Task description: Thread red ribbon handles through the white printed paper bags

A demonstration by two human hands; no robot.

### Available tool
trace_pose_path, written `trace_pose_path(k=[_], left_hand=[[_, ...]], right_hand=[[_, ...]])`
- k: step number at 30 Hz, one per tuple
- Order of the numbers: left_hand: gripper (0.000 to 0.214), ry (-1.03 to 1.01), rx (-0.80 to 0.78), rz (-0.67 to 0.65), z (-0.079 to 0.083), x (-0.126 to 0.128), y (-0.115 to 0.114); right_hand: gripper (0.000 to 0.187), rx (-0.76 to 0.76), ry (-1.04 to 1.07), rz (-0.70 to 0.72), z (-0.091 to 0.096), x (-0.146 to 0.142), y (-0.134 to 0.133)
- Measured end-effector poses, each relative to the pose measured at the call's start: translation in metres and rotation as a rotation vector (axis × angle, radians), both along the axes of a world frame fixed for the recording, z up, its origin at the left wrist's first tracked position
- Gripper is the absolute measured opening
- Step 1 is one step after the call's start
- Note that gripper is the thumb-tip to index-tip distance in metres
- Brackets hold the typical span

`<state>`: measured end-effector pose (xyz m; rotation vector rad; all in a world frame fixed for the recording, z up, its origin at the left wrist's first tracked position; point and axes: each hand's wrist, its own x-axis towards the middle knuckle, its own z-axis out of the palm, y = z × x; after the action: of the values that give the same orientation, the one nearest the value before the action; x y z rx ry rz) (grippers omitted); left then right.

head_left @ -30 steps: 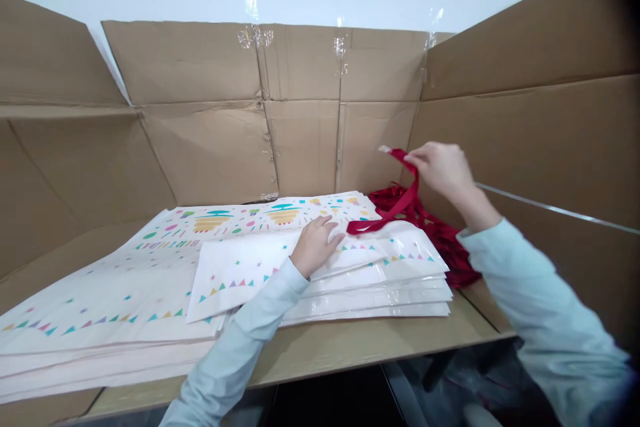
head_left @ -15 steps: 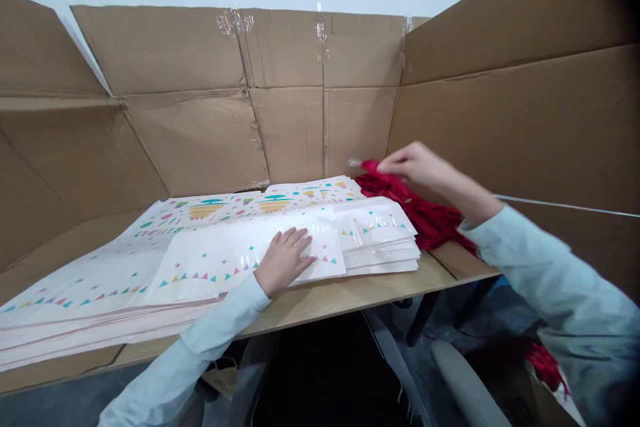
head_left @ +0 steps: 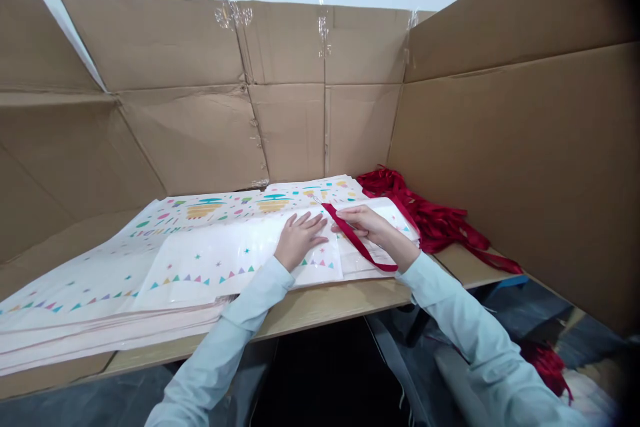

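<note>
While left hand point(head_left: 300, 239) lies spread, right hand point(head_left: 365, 222) pinches red ribbon point(head_left: 356, 240) over paper point(head_left: 115, 277) seemingly printed "BIRTHDAY".

Red ribbon point(head_left: 357, 241) is slanting across white paper bags point(head_left: 240, 260)

The bags are showing teal, purple and orange bunting triangles point(head_left: 200, 278) and yellow-striped cake shapes point(head_left: 200, 211) among multicoloured confetti flecks, a crimson ribbon heap point(head_left: 425, 213) is standing out against brown cardboard point(head_left: 320, 133), and pale blue sleeves point(head_left: 255, 300) are contrasting with both.
</note>
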<state>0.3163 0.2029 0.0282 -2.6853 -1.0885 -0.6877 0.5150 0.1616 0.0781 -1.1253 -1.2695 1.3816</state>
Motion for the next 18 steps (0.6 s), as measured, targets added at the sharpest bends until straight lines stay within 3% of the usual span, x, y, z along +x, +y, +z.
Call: trace_pose_path(k=[9, 18], left_hand=[[0.033, -0.006, -0.001, 0.007, 0.006, 0.001, -0.003], [0.035, -0.092, -0.074, -0.066, 0.012, -0.004, -0.004]], right_hand=[[0.030, 0.035, -0.093, -0.030, -0.008, 0.000, 0.008], [0.024, -0.008, 0.148, -0.012, 0.002, -0.023, 0.014]])
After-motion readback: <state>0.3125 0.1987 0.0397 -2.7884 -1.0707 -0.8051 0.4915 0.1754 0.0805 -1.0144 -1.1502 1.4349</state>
